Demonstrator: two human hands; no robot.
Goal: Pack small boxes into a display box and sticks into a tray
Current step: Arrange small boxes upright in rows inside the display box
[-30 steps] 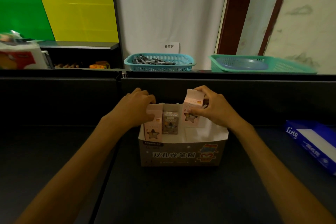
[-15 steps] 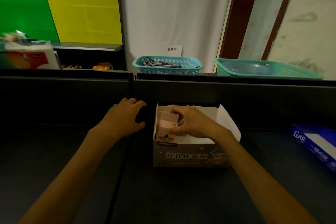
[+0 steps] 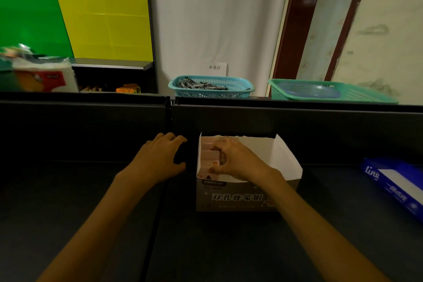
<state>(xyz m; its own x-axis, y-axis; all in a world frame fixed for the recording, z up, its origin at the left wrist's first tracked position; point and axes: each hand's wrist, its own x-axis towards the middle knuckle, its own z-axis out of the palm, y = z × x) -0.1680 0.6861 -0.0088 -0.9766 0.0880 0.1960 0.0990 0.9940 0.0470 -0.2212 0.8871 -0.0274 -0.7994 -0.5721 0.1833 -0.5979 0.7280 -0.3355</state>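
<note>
An open cardboard display box [image 3: 286,160] with printed characters on its front stands on the dark table just right of centre. Small pink boxes [image 3: 209,159] stand packed against its left inside wall. My right hand [image 3: 238,160] reaches into the display box, and its curled fingers and thumb pinch one of the small pink boxes there. My left hand [image 3: 160,158] rests outside the display box to its left, fingers loosely spread, holding nothing. The right half of the display box's inside shows white and bare.
A blue basket [image 3: 211,86] of dark sticks and a green basket [image 3: 329,91] with a blue lid stand on the ledge behind the black partition. A blue carton [image 3: 396,183] lies at the right edge. Packaged goods [image 3: 36,73] sit far left.
My right hand carried a small pink box from the display box's right side down into its left side. My left hand let go of the boxes and moved out to the left.
</note>
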